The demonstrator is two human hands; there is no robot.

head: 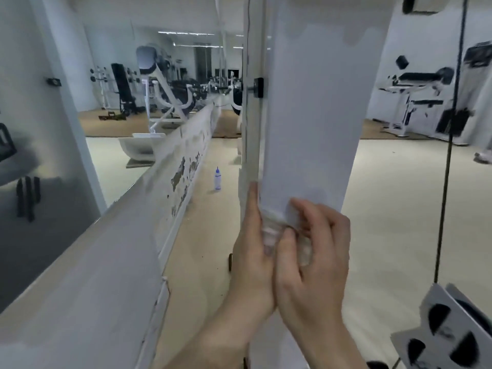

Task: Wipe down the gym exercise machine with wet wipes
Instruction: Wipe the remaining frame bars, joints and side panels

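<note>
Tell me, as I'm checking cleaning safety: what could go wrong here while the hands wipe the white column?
1. The wipe is bunched between the left hand and right hand, so it may miss much of the wide column.
2. The left hand's fingers lie along the column's edge and could catch there.
3. The bottle stands on the floor past the column; a step forward might knock it over.

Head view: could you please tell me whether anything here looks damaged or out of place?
Yes. The white ledge under the wall mirror has paint flaked off in brown patches, and a small blue-capped bottle stands alone on the floor beside it.
</note>
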